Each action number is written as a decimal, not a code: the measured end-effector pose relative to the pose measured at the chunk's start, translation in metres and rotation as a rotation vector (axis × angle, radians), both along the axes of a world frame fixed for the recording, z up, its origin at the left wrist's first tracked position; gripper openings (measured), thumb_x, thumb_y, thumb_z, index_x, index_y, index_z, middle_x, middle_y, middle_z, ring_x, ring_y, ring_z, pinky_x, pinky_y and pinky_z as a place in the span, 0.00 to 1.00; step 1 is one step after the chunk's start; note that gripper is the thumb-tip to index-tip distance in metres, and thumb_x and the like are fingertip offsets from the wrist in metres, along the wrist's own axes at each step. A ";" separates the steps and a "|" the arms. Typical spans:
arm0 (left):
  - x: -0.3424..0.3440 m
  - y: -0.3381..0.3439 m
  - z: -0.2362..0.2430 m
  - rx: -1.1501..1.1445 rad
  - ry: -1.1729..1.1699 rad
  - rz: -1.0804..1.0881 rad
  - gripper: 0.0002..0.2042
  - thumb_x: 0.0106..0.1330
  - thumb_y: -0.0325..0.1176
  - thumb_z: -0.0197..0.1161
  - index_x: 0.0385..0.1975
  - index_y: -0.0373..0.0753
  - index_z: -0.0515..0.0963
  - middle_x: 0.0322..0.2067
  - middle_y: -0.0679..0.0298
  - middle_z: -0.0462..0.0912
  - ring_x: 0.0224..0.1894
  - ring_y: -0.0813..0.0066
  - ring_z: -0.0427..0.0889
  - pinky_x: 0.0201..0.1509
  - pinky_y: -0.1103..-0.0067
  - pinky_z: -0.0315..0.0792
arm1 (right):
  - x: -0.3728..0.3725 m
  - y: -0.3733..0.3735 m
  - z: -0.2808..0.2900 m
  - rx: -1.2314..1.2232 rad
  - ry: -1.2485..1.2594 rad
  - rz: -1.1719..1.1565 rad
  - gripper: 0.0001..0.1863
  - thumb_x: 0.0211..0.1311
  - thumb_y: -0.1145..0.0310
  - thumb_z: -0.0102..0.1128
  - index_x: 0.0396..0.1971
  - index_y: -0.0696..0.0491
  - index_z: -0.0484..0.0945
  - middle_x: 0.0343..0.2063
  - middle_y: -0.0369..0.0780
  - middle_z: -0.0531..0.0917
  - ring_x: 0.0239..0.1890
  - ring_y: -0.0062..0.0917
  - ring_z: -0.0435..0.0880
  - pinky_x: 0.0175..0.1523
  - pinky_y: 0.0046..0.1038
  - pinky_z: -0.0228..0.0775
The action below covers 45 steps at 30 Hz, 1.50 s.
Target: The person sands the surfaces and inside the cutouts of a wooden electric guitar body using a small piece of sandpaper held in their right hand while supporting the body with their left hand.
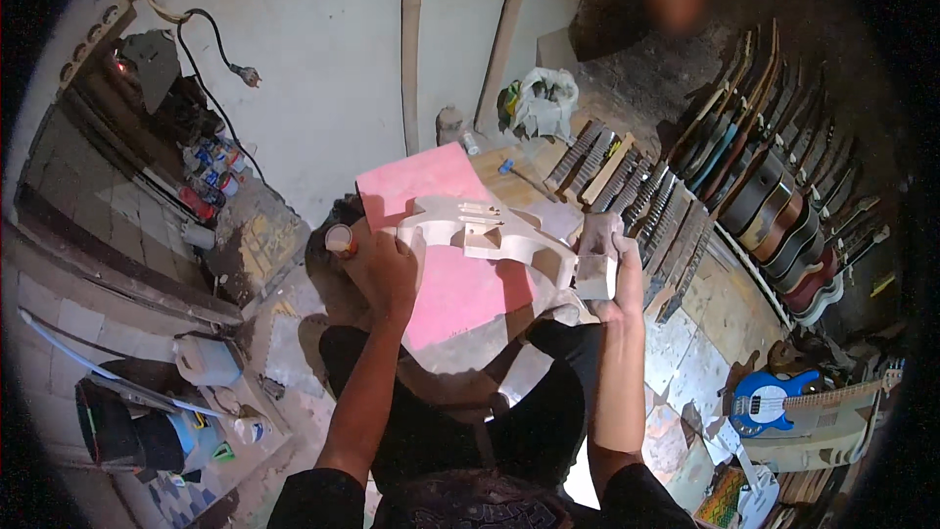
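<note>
An unfinished pale wooden electric guitar body (446, 211), with cut-out pockets along its upward-facing part, is held up edge-on in front of me. My left hand (392, 269) is closed round its left end. At its right end my right hand (625, 260) is closed on a pale flat rectangular piece (594, 277); whether that piece touches the wood I cannot tell. Below the guitar body lies a pink board (455, 309), partly hidden by the wood and my left arm.
Near my left hand stands a small round container (339, 239). Rows of dark ridged strips (636, 186) lie at the right, before a rack of guitars (764, 196). A blue electric guitar (764, 404) is at the lower right. A hammer (524, 176) lies beyond the board.
</note>
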<state>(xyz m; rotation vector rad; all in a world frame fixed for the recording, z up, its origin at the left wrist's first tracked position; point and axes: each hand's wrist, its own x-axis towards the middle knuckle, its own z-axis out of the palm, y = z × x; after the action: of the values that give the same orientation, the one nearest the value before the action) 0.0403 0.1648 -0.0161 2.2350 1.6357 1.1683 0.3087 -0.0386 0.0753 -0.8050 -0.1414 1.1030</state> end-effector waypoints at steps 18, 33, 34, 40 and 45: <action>0.060 0.043 0.031 -0.040 -0.353 -0.201 0.16 0.62 0.37 0.71 0.46 0.37 0.78 0.35 0.51 0.86 0.38 0.50 0.87 0.42 0.63 0.80 | 0.044 0.043 0.056 0.145 -0.074 -0.179 0.21 0.69 0.58 0.55 0.58 0.51 0.73 0.47 0.38 0.82 0.44 0.28 0.84 0.45 0.33 0.82; 0.024 0.095 0.030 -0.300 -0.715 -0.095 0.08 0.62 0.32 0.63 0.28 0.33 0.75 0.19 0.59 0.80 0.24 0.69 0.80 0.31 0.72 0.75 | 0.050 0.057 -0.102 -0.019 -0.051 -0.072 0.34 0.63 0.42 0.57 0.63 0.48 0.70 0.53 0.42 0.79 0.55 0.36 0.81 0.56 0.46 0.77; 0.019 0.108 0.020 -0.366 -0.783 -0.101 0.09 0.63 0.32 0.63 0.26 0.34 0.75 0.19 0.61 0.80 0.24 0.71 0.80 0.31 0.74 0.75 | 0.042 0.054 -0.132 -0.096 -0.021 -0.039 0.35 0.63 0.41 0.57 0.63 0.47 0.70 0.53 0.42 0.79 0.54 0.36 0.81 0.56 0.44 0.77; 0.014 0.187 -0.054 -0.356 -0.461 -0.337 0.06 0.59 0.30 0.66 0.31 0.34 0.80 0.25 0.60 0.84 0.30 0.70 0.84 0.38 0.74 0.78 | 0.018 0.008 -0.226 -0.140 0.152 0.009 0.22 0.63 0.51 0.61 0.52 0.47 0.77 0.40 0.36 0.83 0.40 0.28 0.84 0.45 0.32 0.80; 0.018 0.234 -0.139 0.016 0.019 -0.364 0.12 0.64 0.36 0.63 0.36 0.33 0.84 0.28 0.59 0.86 0.29 0.72 0.84 0.35 0.74 0.77 | -0.017 0.010 -0.253 0.037 0.421 -0.037 0.17 0.63 0.55 0.58 0.46 0.49 0.78 0.33 0.31 0.81 0.31 0.23 0.82 0.36 0.31 0.80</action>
<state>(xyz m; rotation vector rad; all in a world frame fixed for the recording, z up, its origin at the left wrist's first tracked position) 0.0587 0.3986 -0.1546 2.4232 1.1560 1.0676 0.2916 -0.0288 -0.1775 -0.5257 0.2053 1.2075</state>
